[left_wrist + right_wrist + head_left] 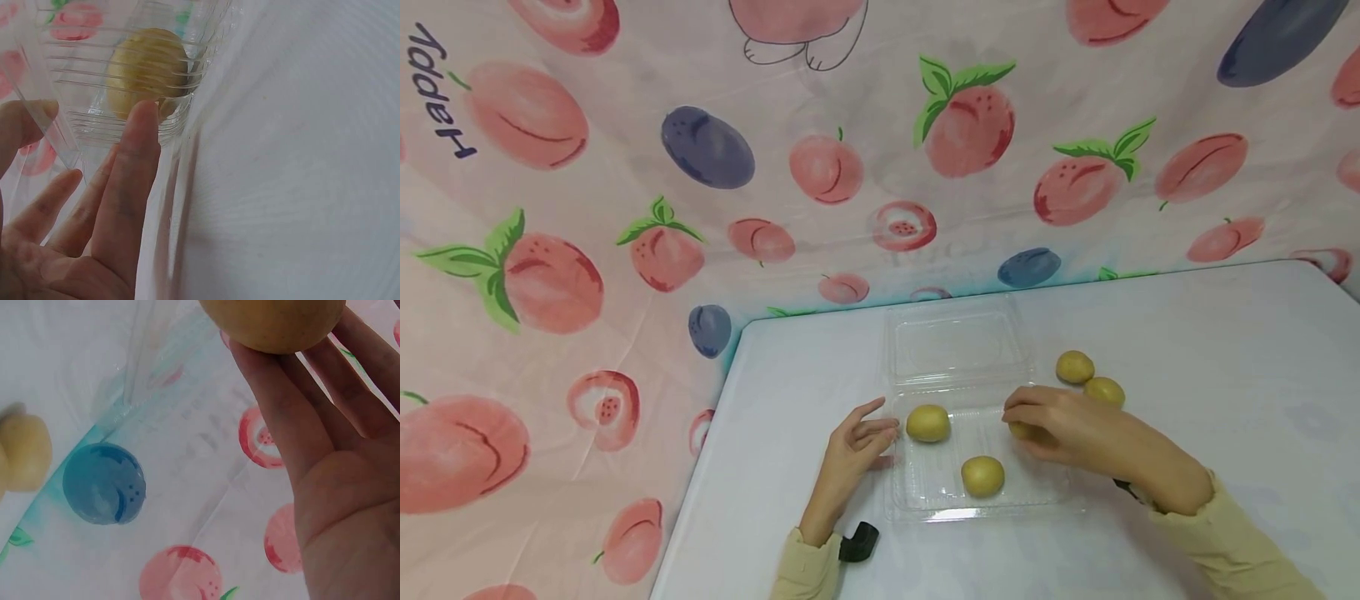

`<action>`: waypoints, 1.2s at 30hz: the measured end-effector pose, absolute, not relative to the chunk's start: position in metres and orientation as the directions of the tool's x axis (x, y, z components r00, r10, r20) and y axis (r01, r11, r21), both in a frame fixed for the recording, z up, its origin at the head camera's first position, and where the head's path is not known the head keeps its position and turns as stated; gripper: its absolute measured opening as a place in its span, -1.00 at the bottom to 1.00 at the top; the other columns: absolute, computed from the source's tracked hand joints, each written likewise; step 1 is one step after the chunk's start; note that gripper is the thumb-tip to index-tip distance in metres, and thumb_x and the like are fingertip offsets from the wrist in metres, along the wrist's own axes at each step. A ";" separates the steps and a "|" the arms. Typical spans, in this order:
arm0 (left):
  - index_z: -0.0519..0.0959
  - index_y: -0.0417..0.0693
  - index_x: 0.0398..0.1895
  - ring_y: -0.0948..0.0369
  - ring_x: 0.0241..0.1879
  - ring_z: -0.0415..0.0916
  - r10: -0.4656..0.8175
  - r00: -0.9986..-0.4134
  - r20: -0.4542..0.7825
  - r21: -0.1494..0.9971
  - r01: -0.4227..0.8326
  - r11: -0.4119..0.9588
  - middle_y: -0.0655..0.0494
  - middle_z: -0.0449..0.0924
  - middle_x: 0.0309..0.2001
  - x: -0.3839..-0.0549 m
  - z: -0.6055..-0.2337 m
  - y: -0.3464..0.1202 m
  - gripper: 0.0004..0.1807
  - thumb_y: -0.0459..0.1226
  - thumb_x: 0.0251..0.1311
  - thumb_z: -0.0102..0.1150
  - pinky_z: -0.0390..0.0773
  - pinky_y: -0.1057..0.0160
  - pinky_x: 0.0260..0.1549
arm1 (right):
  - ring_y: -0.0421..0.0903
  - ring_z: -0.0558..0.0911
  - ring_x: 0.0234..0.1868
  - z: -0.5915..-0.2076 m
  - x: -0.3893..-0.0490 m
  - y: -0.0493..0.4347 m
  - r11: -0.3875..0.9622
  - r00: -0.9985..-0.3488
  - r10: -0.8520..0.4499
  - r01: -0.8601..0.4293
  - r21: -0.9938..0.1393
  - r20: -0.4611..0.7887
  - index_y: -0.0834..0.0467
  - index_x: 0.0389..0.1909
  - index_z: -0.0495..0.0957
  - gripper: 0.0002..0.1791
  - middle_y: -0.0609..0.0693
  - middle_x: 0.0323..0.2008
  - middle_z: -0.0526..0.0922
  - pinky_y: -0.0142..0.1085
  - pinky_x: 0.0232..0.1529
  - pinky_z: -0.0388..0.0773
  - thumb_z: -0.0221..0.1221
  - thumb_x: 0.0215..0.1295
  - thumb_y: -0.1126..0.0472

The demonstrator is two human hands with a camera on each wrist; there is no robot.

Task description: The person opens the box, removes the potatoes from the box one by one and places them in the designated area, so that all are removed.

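A clear plastic container [925,492] lies on the table with its hinged lid [955,343] folded back. Inside are a potato [928,423] near the left wall and another potato [982,477] towards the front. My left hand [848,454] is at the container's left side, fingers loosely extended. In the left wrist view, a fingertip [142,119] presses the ribbed wall in front of a potato [147,72]. My right hand [1067,425] holds a potato [1022,430] in its fingertips over the container's right part. The right wrist view shows this potato [275,322] against the fingers.
Two more potatoes, one farther back [1075,367] and one nearer [1104,392], lie on the white table [1240,375] right of the container. A fruit-print cloth [850,108] hangs behind the table and down its left side.
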State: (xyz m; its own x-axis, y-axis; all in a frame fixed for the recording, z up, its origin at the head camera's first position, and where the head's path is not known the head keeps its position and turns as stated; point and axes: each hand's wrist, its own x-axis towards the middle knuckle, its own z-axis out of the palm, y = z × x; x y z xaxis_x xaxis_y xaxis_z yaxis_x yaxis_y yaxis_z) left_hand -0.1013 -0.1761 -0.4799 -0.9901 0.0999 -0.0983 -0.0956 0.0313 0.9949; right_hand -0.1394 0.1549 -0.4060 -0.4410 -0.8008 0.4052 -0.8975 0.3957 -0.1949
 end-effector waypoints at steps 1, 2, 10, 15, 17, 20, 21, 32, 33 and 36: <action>0.33 -0.07 0.42 -0.07 0.08 0.60 0.099 -0.990 -0.099 0.995 -0.096 0.033 -0.27 0.58 0.13 -0.101 -0.480 -0.176 -0.37 -0.29 0.30 0.27 0.75 0.15 -0.18 | -0.15 0.66 -0.20 -0.406 -0.140 0.155 0.390 -0.433 -0.798 -0.901 -0.188 0.420 0.17 -0.21 0.68 -0.65 -0.06 -0.17 0.64 -0.40 -0.24 0.70 0.49 -0.09 0.37; 0.33 -0.07 0.42 -0.07 0.08 0.60 0.099 -0.990 -0.099 0.995 -0.096 0.033 -0.27 0.58 0.13 -0.101 -0.480 -0.176 -0.37 -0.29 0.30 0.27 0.75 0.16 -0.18 | -0.14 0.66 -0.20 -0.406 -0.141 0.156 0.386 -0.426 -0.795 -0.904 -0.183 0.431 0.18 -0.21 0.68 -0.64 -0.05 -0.17 0.64 -0.40 -0.24 0.70 0.49 -0.11 0.38; 0.34 -0.05 0.42 -0.07 0.08 0.60 0.102 -0.989 -0.104 0.994 -0.102 0.027 -0.24 0.58 0.13 -0.101 -0.480 -0.176 -0.37 -0.27 0.30 0.29 0.75 0.15 -0.17 | -0.15 0.68 -0.26 -0.403 -0.144 0.162 0.395 -0.408 -0.765 -0.908 -0.138 0.498 0.18 -0.21 0.69 -0.57 -0.03 -0.17 0.66 -0.42 -0.31 0.69 0.54 -0.21 0.38; 0.33 -0.06 0.42 -0.05 0.08 0.60 0.104 -0.989 -0.105 0.994 -0.102 0.026 -0.24 0.58 0.13 -0.102 -0.481 -0.177 -0.36 -0.26 0.29 0.29 0.75 0.15 -0.17 | -0.17 0.67 -0.28 -0.402 -0.144 0.166 0.438 -0.443 -0.742 -0.889 -0.137 0.503 0.15 -0.20 0.70 -0.56 -0.06 -0.16 0.66 -0.41 -0.44 0.68 0.55 -0.23 0.36; 0.33 -0.06 0.42 -0.05 0.08 0.61 0.103 -0.989 -0.104 0.994 -0.101 0.028 -0.24 0.58 0.13 -0.102 -0.481 -0.177 -0.36 -0.26 0.29 0.29 0.75 0.16 -0.18 | -0.18 0.66 -0.29 -0.402 -0.145 0.168 0.443 -0.449 -0.737 -0.885 -0.141 0.505 0.15 -0.20 0.71 -0.56 -0.07 -0.16 0.66 -0.41 -0.45 0.68 0.55 -0.22 0.36; 0.33 -0.06 0.42 -0.04 0.07 0.61 0.101 -0.989 -0.104 0.994 -0.102 0.031 -0.24 0.59 0.12 -0.102 -0.481 -0.177 -0.36 -0.26 0.29 0.30 0.75 0.16 -0.18 | -0.16 0.66 -0.27 -0.402 -0.146 0.170 0.438 -0.448 -0.737 -0.887 -0.146 0.506 0.18 -0.20 0.70 -0.56 -0.05 -0.16 0.66 -0.38 -0.41 0.70 0.54 -0.23 0.38; 0.34 -0.06 0.42 -0.04 0.07 0.61 0.100 -0.990 -0.104 0.994 -0.101 0.032 -0.24 0.59 0.12 -0.102 -0.481 -0.177 -0.36 -0.26 0.29 0.30 0.75 0.16 -0.18 | -0.15 0.66 -0.26 -0.402 -0.147 0.171 0.439 -0.450 -0.738 -0.886 -0.149 0.502 0.19 -0.20 0.70 -0.56 -0.04 -0.16 0.66 -0.37 -0.38 0.71 0.54 -0.22 0.39; 0.33 -0.07 0.42 -0.05 0.08 0.60 0.101 -0.990 -0.101 0.995 -0.100 0.015 -0.25 0.58 0.13 -0.102 -0.481 -0.176 -0.36 -0.27 0.29 0.29 0.75 0.15 -0.18 | -0.09 0.68 -0.24 -0.405 -0.155 0.182 0.461 -0.449 -0.725 -0.880 -0.116 0.522 0.21 -0.21 0.71 -0.52 0.00 -0.16 0.67 -0.30 -0.35 0.72 0.57 -0.30 0.40; 0.33 -0.07 0.42 -0.06 0.08 0.60 0.100 -0.990 -0.100 0.995 -0.099 0.016 -0.25 0.58 0.13 -0.102 -0.481 -0.176 -0.36 -0.28 0.29 0.29 0.75 0.15 -0.18 | -0.09 0.68 -0.24 -0.405 -0.156 0.183 0.464 -0.448 -0.722 -0.879 -0.112 0.527 0.21 -0.21 0.70 -0.51 0.01 -0.16 0.67 -0.30 -0.35 0.72 0.57 -0.32 0.41; 0.33 -0.08 0.43 -0.07 0.08 0.60 0.099 -0.990 -0.101 0.995 -0.099 0.017 -0.26 0.58 0.13 -0.102 -0.480 -0.176 -0.36 -0.28 0.29 0.29 0.75 0.15 -0.18 | -0.11 0.66 -0.24 -0.407 -0.157 0.187 0.470 -0.446 -0.718 -0.877 -0.101 0.534 0.23 -0.20 0.70 -0.49 0.02 -0.16 0.65 -0.33 -0.36 0.70 0.57 -0.34 0.42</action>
